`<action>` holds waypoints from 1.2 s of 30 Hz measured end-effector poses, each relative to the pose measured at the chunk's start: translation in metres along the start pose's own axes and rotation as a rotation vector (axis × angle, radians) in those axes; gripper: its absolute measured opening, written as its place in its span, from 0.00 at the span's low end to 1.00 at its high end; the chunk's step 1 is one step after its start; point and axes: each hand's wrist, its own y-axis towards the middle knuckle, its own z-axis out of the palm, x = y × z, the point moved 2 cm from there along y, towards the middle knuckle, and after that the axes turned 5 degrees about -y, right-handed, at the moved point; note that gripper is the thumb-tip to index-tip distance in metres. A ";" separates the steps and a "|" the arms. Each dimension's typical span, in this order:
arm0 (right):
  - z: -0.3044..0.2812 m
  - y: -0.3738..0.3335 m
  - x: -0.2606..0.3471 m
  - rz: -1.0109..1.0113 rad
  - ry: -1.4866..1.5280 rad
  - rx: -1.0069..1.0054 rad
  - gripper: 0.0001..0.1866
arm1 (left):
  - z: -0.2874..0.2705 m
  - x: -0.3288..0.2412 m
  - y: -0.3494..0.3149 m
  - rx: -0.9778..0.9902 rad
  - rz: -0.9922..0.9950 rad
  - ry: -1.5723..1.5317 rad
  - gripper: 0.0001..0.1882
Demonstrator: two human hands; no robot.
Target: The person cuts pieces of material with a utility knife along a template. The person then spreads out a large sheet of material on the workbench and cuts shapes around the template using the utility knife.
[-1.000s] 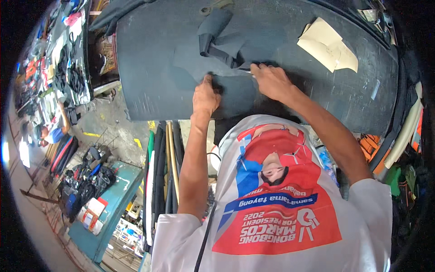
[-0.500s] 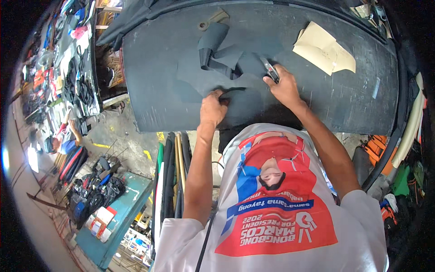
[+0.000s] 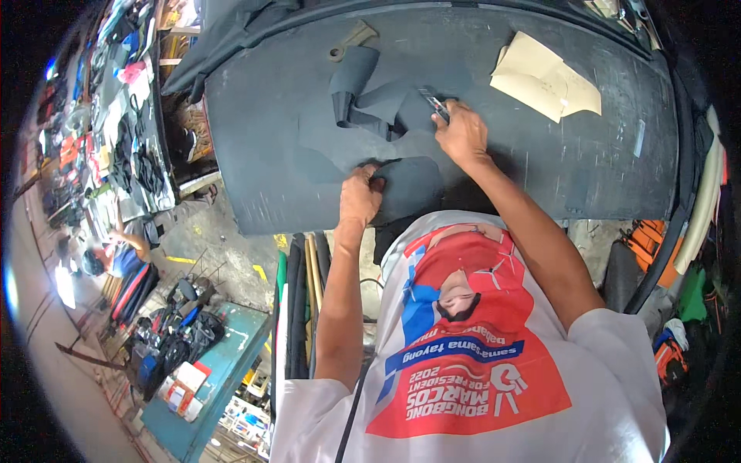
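Observation:
My right hand [image 3: 465, 133] is closed round a utility knife [image 3: 435, 104], its blade pointing away from me and to the left over the dark table [image 3: 255, 181]. My left hand [image 3: 360, 194] pinches the edge of a thin, dark grey sheet piece [image 3: 415, 185] with a rounded outline near the table's front. Beyond the hands lies a folded, bent offcut [image 3: 353, 77] of similar dark material. Where the blade tip meets the dark surface is too faint to make out.
A creased beige paper sheet [image 3: 544, 77] lies at the table's far right. An olive strap-like piece with a round end [image 3: 356, 37] sits at the back. Upright rolls [image 3: 297, 301] stand below the front edge. A person [image 3: 116, 258] is at the far left, beyond a cluttered table.
My left hand has come slightly nearer, and the sheet piece under it shows flatter and wider. The knife in my right hand has shifted left. The whole view has tilted slightly.

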 end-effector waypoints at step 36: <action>-0.036 -0.044 -0.102 0.552 0.282 -0.555 0.28 | -0.005 -0.055 0.006 -0.070 0.240 0.393 0.19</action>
